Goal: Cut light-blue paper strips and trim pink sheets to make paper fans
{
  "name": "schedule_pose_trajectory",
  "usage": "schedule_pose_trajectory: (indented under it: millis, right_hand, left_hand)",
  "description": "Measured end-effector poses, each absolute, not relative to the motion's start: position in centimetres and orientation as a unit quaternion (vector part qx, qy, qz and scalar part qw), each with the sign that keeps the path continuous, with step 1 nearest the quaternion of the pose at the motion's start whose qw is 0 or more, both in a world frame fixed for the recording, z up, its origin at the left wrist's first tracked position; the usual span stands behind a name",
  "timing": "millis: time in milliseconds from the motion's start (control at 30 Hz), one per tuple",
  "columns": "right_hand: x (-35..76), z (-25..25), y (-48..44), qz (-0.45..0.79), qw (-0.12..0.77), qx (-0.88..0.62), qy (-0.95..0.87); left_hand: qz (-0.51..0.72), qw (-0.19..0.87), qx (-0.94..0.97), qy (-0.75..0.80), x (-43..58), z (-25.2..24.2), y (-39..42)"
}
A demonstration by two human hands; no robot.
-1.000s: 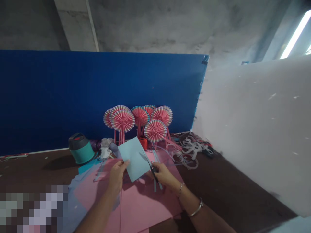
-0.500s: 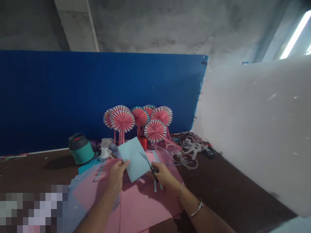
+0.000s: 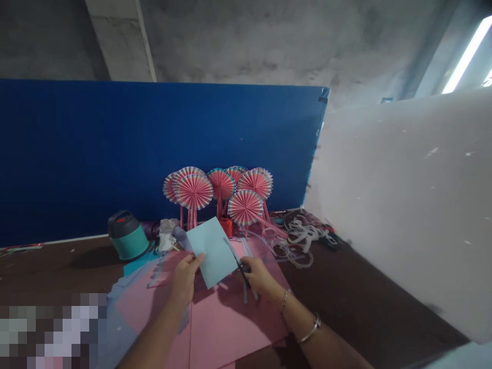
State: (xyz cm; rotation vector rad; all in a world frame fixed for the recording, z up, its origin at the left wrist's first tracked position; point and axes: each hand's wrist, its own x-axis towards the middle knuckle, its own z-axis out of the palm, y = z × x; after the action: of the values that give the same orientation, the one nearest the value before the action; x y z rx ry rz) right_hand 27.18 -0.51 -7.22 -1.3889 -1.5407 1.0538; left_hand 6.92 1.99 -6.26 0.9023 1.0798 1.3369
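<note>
My left hand [image 3: 188, 274] pinches the lower left edge of a pale blue paper sheet [image 3: 213, 251], which is held tilted above pink sheets [image 3: 230, 333]. Dark scissors [image 3: 243, 271] are gripped in my right hand [image 3: 258, 275], their blades lying along the right edge of the blue sheet. Narrow pale strips [image 3: 245, 293] lie beneath the scissors on the pink paper. Behind the sheet stand several pleated round paper fans [image 3: 194, 192] with pink sticks. A small red object [image 3: 226, 225] is partly hidden by the blue sheet.
A teal container with a dark top [image 3: 128, 236] stands at the left. Tangled white strips [image 3: 303, 236] lie at the right of the fans. A blue panel [image 3: 154, 133] rises behind the brown table [image 3: 338, 307], and a pale wall [image 3: 407, 205] is at the right.
The scissor blades have shifted slightly and look closer together at the sheet's right edge. My left hand and the blue sheet have barely moved.
</note>
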Motion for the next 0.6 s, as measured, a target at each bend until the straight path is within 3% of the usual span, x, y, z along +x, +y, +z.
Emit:
schedule_pose_trajectory:
  millis: [600]
  right_hand:
    - [27.26,-7.13,-0.55,0.431,0.399,-0.538,-0.605]
  left_hand:
    - [0.545,0.555,0.429,0.459,6.67,-6.72,2.32]
